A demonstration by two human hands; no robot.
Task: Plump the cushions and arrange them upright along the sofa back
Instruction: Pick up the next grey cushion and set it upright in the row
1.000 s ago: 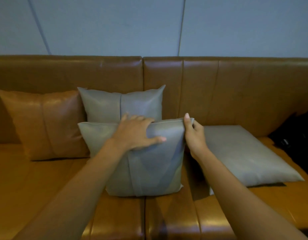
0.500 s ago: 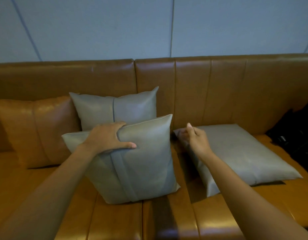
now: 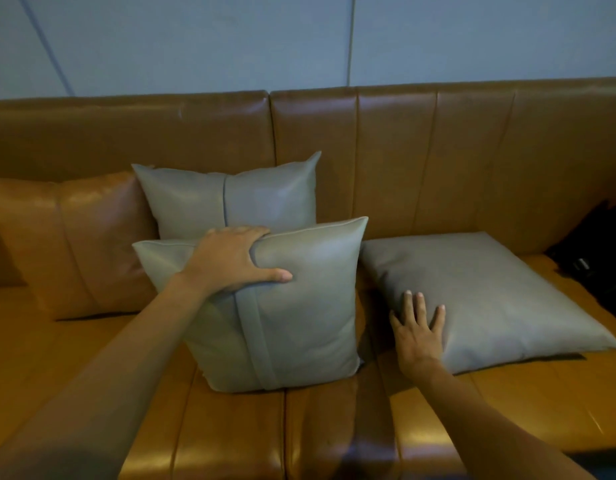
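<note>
A grey leather cushion [image 3: 299, 313] with a centre strap stands upright on the tan sofa seat [image 3: 74, 358]. My left hand [image 3: 230, 261] grips its top edge, thumb on the front face. Behind it a second grey cushion [image 3: 230, 199] leans upright against the sofa back [image 3: 438, 150]. To the right a flat grey fabric cushion [image 3: 490, 292] lies on the seat, and my right hand [image 3: 417, 327] rests flat on its near left part with fingers spread. A tan leather cushion [image 3: 67, 237] leans against the back at the left.
A black bag [image 3: 597, 251] sits on the seat at the far right, against the sofa back. A grey-blue panelled wall [image 3: 299, 39] rises behind the sofa. Bare seat shows in front of the cushions.
My right hand has let go of the strapped cushion's right corner and moved down onto the flat grey cushion. My left hand keeps its hold on the cushion's top.
</note>
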